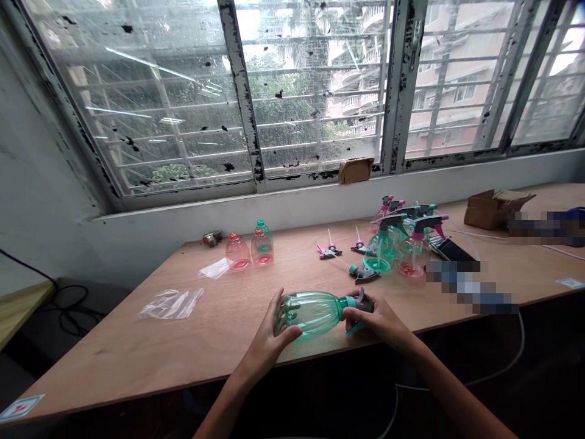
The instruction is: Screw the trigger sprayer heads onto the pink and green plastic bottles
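Observation:
A clear green spray bottle (315, 312) lies on its side near the front edge of the wooden table (137, 347). My left hand (272, 338) wraps round the bottle's base, fingers closed on it. My right hand (377, 320) grips the teal and black trigger head (361, 303) at the bottle's neck. Both hands hold the same bottle just above the tabletop.
Two pink bottles (238, 252) and a green one (264, 233) without heads stand at the back. Assembled sprayers (397, 244) cluster to the right, loose trigger heads (329, 250) beside them. Plastic bags (171, 303) lie left. A cardboard box (491, 207) sits far right.

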Demonstrator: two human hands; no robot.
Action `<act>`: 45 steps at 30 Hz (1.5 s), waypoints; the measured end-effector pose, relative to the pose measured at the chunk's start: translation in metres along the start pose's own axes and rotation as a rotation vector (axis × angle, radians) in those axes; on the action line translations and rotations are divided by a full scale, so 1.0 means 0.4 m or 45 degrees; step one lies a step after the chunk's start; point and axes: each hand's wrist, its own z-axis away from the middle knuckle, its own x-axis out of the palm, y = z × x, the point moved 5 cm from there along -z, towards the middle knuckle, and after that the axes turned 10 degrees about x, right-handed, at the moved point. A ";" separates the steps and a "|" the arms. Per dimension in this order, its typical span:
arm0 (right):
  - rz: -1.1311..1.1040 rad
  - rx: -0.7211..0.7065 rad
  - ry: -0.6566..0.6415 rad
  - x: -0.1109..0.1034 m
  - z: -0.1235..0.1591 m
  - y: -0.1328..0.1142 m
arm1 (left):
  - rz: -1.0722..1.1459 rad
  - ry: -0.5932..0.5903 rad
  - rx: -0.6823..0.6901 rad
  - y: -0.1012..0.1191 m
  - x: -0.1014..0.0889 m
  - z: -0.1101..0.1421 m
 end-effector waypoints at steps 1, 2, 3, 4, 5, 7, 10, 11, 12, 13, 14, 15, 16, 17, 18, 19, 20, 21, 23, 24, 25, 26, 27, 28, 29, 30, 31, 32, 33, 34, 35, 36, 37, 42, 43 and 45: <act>0.011 0.001 -0.002 0.000 0.000 -0.001 | -0.040 -0.002 0.001 0.002 -0.001 -0.001; 0.023 0.002 -0.003 0.001 0.000 -0.002 | -0.074 -0.015 0.019 0.005 0.000 -0.002; 0.036 0.001 -0.002 0.001 0.001 -0.003 | -0.103 -0.035 0.048 0.009 0.002 -0.001; 0.049 -0.001 0.000 0.001 0.001 -0.005 | -0.128 -0.055 0.080 0.011 0.005 0.000; 0.058 -0.003 0.003 0.001 0.002 -0.007 | -0.145 -0.070 0.108 0.012 0.007 0.001; 0.064 -0.008 0.009 0.001 0.003 -0.010 | -0.139 -0.074 0.113 0.008 0.008 0.001; 0.054 -0.014 0.018 0.001 0.004 -0.011 | -0.083 -0.008 0.057 -0.002 0.002 -0.004; 0.054 -0.013 0.018 0.001 0.003 -0.010 | -0.095 0.008 0.045 -0.004 -0.001 -0.007; 0.053 -0.011 0.017 0.001 0.003 -0.009 | -0.128 0.013 0.046 -0.004 -0.002 -0.010; 0.053 -0.007 0.014 0.001 0.002 -0.007 | -0.164 0.007 0.057 -0.003 -0.002 -0.012; 0.051 -0.005 0.009 0.001 0.002 -0.005 | -0.183 -0.004 0.077 -0.001 0.000 -0.014; 0.050 -0.002 0.000 0.001 0.001 -0.004 | -0.182 -0.015 0.105 0.001 0.002 -0.014; 0.049 0.000 -0.009 0.002 0.001 -0.003 | -0.162 -0.023 0.130 0.003 0.004 -0.014; 0.051 -0.001 -0.015 0.003 0.000 -0.003 | -0.130 -0.036 0.139 0.003 0.006 -0.013; 0.053 -0.004 -0.016 0.003 0.000 -0.004 | -0.098 -0.049 0.134 0.002 0.008 -0.011; 0.055 -0.008 -0.012 0.003 0.000 -0.004 | -0.078 -0.061 0.121 0.000 0.010 -0.010; 0.057 -0.011 -0.007 0.003 0.000 -0.005 | -0.069 -0.059 0.104 -0.001 0.010 -0.009; 0.059 -0.011 -0.006 0.003 0.000 -0.006 | -0.062 -0.041 0.088 -0.002 0.008 -0.009; 0.059 -0.006 -0.017 0.004 0.000 -0.006 | -0.042 0.015 0.066 -0.003 0.002 -0.008; 0.057 -0.003 -0.025 0.004 -0.001 -0.005 | -0.034 0.022 0.053 -0.004 0.002 -0.008; 0.049 -0.002 -0.030 0.004 -0.001 -0.004 | -0.023 0.010 0.042 -0.005 0.003 -0.008; 0.036 -0.003 -0.029 0.003 -0.001 -0.003 | -0.010 -0.017 0.042 -0.006 0.006 -0.007; 0.022 -0.003 -0.027 0.001 -0.001 -0.001 | 0.003 -0.050 0.056 -0.006 0.010 -0.005; 0.013 -0.002 -0.029 0.001 -0.001 0.000 | 0.019 -0.073 0.082 -0.006 0.012 -0.004; 0.012 -0.001 -0.033 0.001 -0.001 0.001 | 0.038 -0.084 0.110 -0.006 0.014 -0.002; 0.018 -0.001 -0.038 0.001 -0.001 0.001 | 0.061 -0.085 0.129 -0.006 0.015 -0.001; 0.033 -0.002 -0.046 0.002 0.000 0.001 | 0.083 -0.084 0.131 -0.006 0.016 0.000; 0.051 -0.004 -0.051 0.003 0.000 0.000 | 0.101 -0.082 0.121 -0.007 0.017 0.000; 0.066 -0.006 -0.053 0.004 0.001 -0.001 | 0.106 -0.070 0.108 -0.006 0.016 0.000; 0.077 -0.007 -0.054 0.005 0.002 -0.002 | 0.096 -0.047 0.094 -0.004 0.014 -0.001; 0.085 -0.004 -0.057 0.006 0.002 -0.003 | 0.075 -0.016 0.081 -0.002 0.010 -0.002; 0.089 0.001 -0.061 0.006 0.003 -0.004 | 0.049 0.014 0.068 -0.001 0.006 -0.003; 0.087 0.006 -0.064 0.007 0.003 -0.004 | 0.025 0.031 0.054 0.000 0.004 -0.004; 0.050 0.007 -0.060 0.006 0.003 -0.007 | 0.067 -0.028 0.117 -0.007 0.006 -0.003; 0.055 0.005 -0.059 0.006 0.003 -0.009 | 0.087 -0.035 0.138 -0.009 0.007 -0.002; 0.078 0.002 -0.055 0.006 0.004 -0.011 | 0.114 -0.052 0.142 -0.014 0.010 0.000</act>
